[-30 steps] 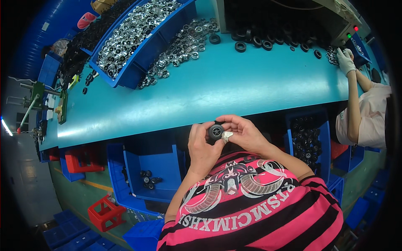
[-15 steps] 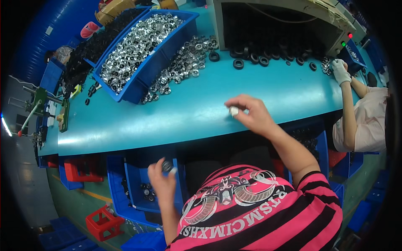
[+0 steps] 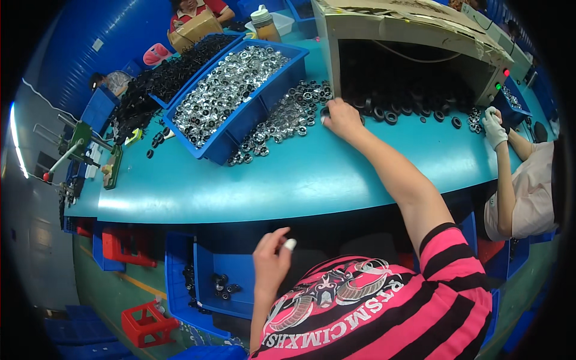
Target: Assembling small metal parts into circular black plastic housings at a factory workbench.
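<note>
My right hand reaches far across the turquoise table, its thumb and fingers closing on a black ring beside the pile of shiny silver round parts. The white-covered thumb tip lies against the ring, and the hand hides part of it. Below the table's near edge, my left hand hovers with bent fingers apart from its white-covered thumb; nothing shows in it. Left of that hand, a blue bin under the table holds several small dark-and-silver round parts.
A blue crate heaped with silver parts stands at the back left, by a heap of black pieces. Black rings lie before a box-like machine. A gloved co-worker's hand is at right; a green hand press stands left.
My right hand has moved forward across the table to the black ring. The dark round part that was in my left hand is gone from it. The view has shifted a little.
</note>
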Motion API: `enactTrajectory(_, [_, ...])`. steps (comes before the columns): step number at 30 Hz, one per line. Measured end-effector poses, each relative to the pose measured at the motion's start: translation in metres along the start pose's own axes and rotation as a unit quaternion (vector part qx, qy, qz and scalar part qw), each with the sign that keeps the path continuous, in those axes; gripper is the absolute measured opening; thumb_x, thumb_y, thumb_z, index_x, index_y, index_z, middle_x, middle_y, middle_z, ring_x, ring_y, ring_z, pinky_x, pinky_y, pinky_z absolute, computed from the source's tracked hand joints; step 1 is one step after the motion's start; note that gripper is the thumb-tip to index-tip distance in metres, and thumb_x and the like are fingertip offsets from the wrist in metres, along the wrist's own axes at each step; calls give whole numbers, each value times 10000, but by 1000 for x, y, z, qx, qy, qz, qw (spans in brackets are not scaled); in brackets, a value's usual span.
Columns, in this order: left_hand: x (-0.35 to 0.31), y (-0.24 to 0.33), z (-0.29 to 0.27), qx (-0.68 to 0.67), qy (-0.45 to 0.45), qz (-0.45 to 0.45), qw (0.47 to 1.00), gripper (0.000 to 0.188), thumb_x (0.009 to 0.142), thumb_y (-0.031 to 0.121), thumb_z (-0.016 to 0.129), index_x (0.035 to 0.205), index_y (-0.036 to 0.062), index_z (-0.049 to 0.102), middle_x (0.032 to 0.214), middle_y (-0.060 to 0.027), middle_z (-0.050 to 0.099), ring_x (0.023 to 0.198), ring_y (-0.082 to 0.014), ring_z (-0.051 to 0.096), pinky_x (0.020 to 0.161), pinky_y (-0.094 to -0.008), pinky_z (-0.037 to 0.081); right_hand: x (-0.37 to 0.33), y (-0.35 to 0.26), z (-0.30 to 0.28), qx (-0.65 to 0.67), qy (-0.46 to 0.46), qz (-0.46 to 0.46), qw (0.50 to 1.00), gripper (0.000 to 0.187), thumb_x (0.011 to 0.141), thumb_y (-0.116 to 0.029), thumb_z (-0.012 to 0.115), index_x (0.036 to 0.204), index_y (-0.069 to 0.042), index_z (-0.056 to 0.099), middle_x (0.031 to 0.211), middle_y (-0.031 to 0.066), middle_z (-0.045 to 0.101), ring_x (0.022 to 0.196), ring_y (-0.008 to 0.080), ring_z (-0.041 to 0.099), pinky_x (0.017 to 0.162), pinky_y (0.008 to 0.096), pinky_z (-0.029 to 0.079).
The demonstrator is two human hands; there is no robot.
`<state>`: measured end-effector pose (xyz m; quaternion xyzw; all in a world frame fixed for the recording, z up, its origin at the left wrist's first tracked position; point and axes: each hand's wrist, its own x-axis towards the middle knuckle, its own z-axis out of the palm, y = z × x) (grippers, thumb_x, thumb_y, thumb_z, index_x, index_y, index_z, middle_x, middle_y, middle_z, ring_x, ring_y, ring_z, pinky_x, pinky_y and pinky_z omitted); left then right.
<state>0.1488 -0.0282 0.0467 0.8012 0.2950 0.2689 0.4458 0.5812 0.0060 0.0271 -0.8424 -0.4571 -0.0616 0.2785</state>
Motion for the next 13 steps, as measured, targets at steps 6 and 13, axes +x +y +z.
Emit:
enactTrajectory(6, [34,12,55,-569,-61,-155,805,375,1096,226,512,1404,15,540,1111,-107,676,914,-206,674,748,-337,560,-144,-103,-71,295,-129,-208,924,426,813,-276,834,1171,-98,685,1018,88,685,761,238,665,691,349,559])
enactTrajectory(13, [34,-20,58,-681,-84,-156,710,393,1099,294,535,1410,54,515,1169,-152,653,964,-227,637,798,-354,531,-114,-90,-47,313,-77,-173,931,340,868,-231,805,1163,-95,707,1074,101,703,805,233,669,735,359,556])
